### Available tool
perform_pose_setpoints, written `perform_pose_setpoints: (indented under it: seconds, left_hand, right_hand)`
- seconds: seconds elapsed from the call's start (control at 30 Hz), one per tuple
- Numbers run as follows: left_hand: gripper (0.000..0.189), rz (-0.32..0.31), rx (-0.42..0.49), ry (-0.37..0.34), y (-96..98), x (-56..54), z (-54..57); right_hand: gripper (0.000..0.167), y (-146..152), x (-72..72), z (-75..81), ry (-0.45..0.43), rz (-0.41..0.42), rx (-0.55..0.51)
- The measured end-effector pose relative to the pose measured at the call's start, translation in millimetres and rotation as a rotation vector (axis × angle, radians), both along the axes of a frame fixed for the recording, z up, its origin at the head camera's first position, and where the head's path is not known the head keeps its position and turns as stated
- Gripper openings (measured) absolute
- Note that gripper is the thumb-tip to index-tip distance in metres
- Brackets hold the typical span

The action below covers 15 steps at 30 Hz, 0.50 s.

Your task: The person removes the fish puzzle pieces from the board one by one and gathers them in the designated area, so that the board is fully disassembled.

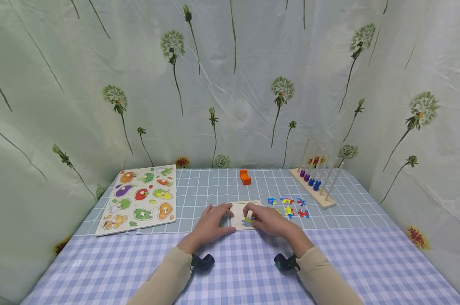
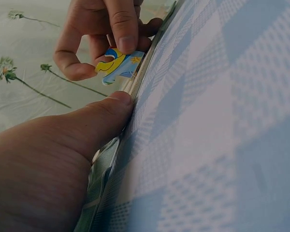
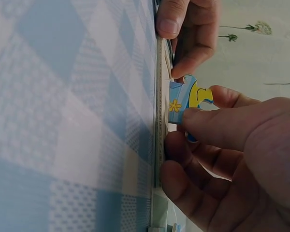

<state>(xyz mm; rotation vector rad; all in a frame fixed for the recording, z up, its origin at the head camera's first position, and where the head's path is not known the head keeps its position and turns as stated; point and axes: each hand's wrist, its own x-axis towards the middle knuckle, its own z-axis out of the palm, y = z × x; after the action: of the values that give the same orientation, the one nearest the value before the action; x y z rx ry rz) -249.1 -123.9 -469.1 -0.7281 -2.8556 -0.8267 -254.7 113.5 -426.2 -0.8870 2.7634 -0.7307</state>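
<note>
My right hand [image 1: 269,219] pinches a blue and yellow jigsaw piece [image 3: 179,99] with a small orange flower on it, holding it tilted over a shallow wooden puzzle tray [image 1: 237,209]. Thumb and fingers grip the piece's edges in the right wrist view. At the tray's left side lies my left hand [image 1: 210,222], its fingers spread and its thumb touching the near left corner. Several loose jigsaw pieces [image 1: 289,211] in red, blue and yellow lie to the right of the tray, some partly behind the right hand.
A vegetable peg puzzle board [image 1: 157,178] lies at the left. Toward the back stands a small orange block-like toy [image 1: 245,178]. A wooden peg rack [image 1: 310,188] with purple and blue figures stands at the right. A checked cloth [image 1: 245,271] covers the front.
</note>
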Motion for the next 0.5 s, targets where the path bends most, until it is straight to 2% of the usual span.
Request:
perform_pose_setpoints:
  seconds: [0.27,0.5]
  left_hand:
    - [0.039,0.004,-0.003,-0.005,0.0,0.4,0.5]
    - [0.038,0.003,-0.001,-0.003,0.0,-0.1,0.2]
  right_hand:
    - [0.027,3.8,-1.0,3.8,-0.088,-0.032,-0.04]
    - [0.026,8.4,0.0,8.3,-0.116,-0.042,-0.07]
